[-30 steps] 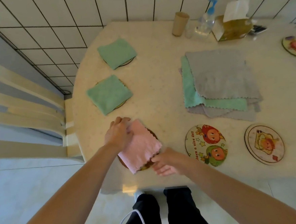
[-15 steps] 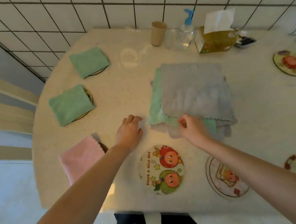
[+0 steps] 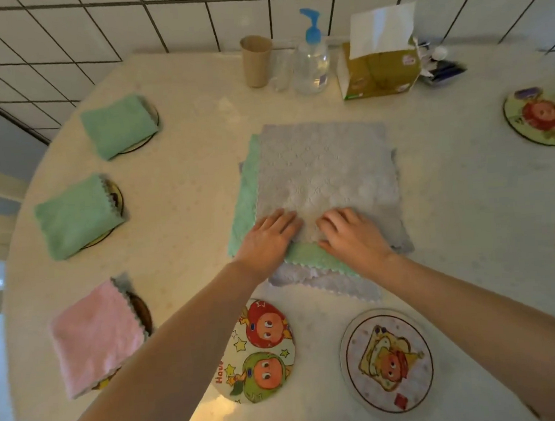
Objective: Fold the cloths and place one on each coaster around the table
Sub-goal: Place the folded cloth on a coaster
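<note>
Flatly, both hands (image 3: pixel 268 240) (image 3: pixel 353 234) on grey cloth (image 3: pixel 326 174)

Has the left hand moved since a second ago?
Yes. It has left the pink cloth on its coaster and gone rightward across the table to the cloth pile, where the left hand rests beside the right hand.

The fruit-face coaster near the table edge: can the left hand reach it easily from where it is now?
Probably yes. The left hand lies on the cloth stack, and the fruit-face coaster sits bare just nearer the person, beside that forearm. Nothing stands between them; the hand need only draw back.
</note>
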The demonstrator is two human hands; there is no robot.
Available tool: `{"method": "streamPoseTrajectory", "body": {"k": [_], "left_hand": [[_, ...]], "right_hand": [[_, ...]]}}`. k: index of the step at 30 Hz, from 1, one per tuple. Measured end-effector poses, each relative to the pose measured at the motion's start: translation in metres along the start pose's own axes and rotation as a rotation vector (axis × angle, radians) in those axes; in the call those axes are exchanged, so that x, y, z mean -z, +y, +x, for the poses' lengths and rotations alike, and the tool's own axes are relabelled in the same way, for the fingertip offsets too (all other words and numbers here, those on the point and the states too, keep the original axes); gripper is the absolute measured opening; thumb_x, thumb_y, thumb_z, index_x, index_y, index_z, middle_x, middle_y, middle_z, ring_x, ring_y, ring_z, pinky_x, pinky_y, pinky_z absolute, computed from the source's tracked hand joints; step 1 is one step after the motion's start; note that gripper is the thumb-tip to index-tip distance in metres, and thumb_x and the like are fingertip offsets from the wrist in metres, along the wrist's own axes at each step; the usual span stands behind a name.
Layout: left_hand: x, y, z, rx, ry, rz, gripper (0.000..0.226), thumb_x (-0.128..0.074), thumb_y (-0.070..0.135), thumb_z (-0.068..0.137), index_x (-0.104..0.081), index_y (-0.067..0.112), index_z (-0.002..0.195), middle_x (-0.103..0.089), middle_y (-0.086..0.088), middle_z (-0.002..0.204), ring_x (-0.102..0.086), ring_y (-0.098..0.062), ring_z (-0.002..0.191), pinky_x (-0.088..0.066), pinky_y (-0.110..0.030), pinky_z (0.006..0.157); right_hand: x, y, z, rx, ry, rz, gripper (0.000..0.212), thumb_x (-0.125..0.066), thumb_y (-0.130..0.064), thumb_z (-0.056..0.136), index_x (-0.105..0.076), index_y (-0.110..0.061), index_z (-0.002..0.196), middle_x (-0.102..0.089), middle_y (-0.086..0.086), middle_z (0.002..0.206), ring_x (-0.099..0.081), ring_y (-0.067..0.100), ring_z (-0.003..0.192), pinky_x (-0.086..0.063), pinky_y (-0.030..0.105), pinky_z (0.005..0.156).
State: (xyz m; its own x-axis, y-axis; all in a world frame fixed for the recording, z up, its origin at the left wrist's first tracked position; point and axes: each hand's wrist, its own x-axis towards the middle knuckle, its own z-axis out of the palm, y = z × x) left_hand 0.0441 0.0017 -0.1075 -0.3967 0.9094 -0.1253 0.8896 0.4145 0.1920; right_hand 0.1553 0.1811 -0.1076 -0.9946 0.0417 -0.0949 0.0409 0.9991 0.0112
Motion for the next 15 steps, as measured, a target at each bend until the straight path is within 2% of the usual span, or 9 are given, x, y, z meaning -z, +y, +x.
{"method": "streamPoseTrajectory", "body": {"k": [2,5,6,8,10,13,15], "left_hand": [[-0.001,-0.003,0.004,-0.022,0.021,0.04,0.059,-0.075,0.01,0.073,-0.058,0.01,0.129,-0.059,-0.009,0.131,-0.057,-0.03,0.119,-0.048,-0.041,0.095],[0.003,-0.004,0.009,-0.067,0.082,0.107,0.061,-0.082,0.012,0.062,-0.064,0.011,0.12,-0.066,-0.006,0.121,-0.066,-0.027,0.104,-0.056,-0.036,0.081],[0.004,-0.004,0.011,-0.079,0.105,0.123,0.061,-0.083,0.011,0.061,-0.065,0.011,0.119,-0.066,-0.006,0.119,-0.067,-0.027,0.101,-0.056,-0.034,0.077],[0.006,-0.006,0.016,-0.091,0.138,0.138,0.06,-0.083,0.009,0.06,-0.065,0.011,0.118,-0.066,-0.005,0.117,-0.067,-0.027,0.098,-0.057,-0.033,0.073],[0.007,-0.01,0.021,-0.086,0.137,0.135,0.06,-0.08,0.009,0.064,-0.063,0.011,0.121,-0.064,-0.005,0.121,-0.064,-0.027,0.102,-0.055,-0.035,0.078],[0.009,-0.023,0.023,-0.089,0.05,0.136,0.064,-0.071,0.021,0.073,-0.053,0.014,0.133,-0.052,-0.006,0.139,-0.049,-0.028,0.127,-0.042,-0.041,0.104],[0.012,-0.037,0.021,-0.085,-0.017,0.103,0.063,-0.064,0.024,0.078,-0.048,0.015,0.138,-0.043,-0.006,0.147,-0.04,-0.026,0.136,-0.033,-0.043,0.111]], "right_hand": [[-0.005,0.005,0.001,0.05,0.024,-0.06,0.031,-0.058,-0.039,0.081,-0.062,-0.012,0.096,-0.062,0.006,0.096,-0.058,0.029,0.086,-0.052,0.037,0.061],[-0.005,0.007,0.002,0.097,0.062,-0.133,0.016,-0.054,-0.017,0.084,-0.06,-0.012,0.098,-0.062,0.006,0.095,-0.057,0.028,0.082,-0.051,0.035,0.057],[-0.004,0.008,0.002,0.116,0.054,-0.125,0.021,-0.056,-0.009,0.081,-0.059,-0.01,0.102,-0.062,0.007,0.097,-0.057,0.028,0.082,-0.052,0.035,0.057],[0.001,0.015,0.001,0.162,0.005,-0.048,0.045,-0.065,-0.001,0.069,-0.055,-0.005,0.113,-0.06,0.011,0.105,-0.056,0.031,0.09,-0.055,0.037,0.064],[0.007,0.021,-0.004,0.171,-0.055,0.011,0.065,-0.072,0.002,0.06,-0.051,-0.004,0.121,-0.055,0.011,0.114,-0.053,0.031,0.102,-0.055,0.037,0.074],[0.009,0.036,-0.011,0.118,-0.039,0.032,0.067,-0.073,0.006,0.053,-0.056,-0.004,0.116,-0.057,0.01,0.113,-0.054,0.029,0.105,-0.056,0.035,0.072],[0.009,0.05,-0.016,0.046,-0.012,0.044,0.064,-0.075,0.005,0.05,-0.059,-0.007,0.111,-0.06,0.007,0.109,-0.057,0.028,0.1,-0.054,0.036,0.071]]}}
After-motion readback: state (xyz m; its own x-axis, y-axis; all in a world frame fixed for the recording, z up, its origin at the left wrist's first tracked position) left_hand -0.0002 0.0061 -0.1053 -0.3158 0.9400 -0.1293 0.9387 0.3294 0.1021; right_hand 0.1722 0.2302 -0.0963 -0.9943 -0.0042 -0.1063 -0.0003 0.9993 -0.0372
